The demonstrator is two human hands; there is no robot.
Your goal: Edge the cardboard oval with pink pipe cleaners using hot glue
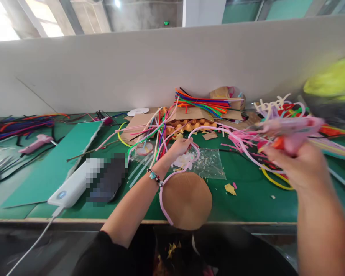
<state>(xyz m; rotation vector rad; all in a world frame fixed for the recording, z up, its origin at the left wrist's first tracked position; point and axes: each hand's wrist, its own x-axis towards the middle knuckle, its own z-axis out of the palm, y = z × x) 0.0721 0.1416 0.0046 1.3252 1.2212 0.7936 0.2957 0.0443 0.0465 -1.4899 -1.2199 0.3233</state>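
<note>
A round cardboard disc [187,200] lies at the table's front edge, partly jutting over it. A long pink pipe cleaner [166,178] follows the disc's left rim, then loops up and away to the right. My left hand [181,147], a beaded bracelet at its wrist, pinches this pipe cleaner beyond the disc. Off to the right, my right hand [307,165] is wrapped around a pink hot glue gun [294,128] with an orange trigger. Motion blurs the gun, which is raised over the table with its nozzle toward the left.
Bundled coloured pipe cleaners [202,102] lie on cardboard at the back. A second pink glue gun [38,144], a green board [57,163], a white power bank [71,188] and a dark phone-like slab [112,180] are on the left. A plastic bag [214,165] lies behind the disc.
</note>
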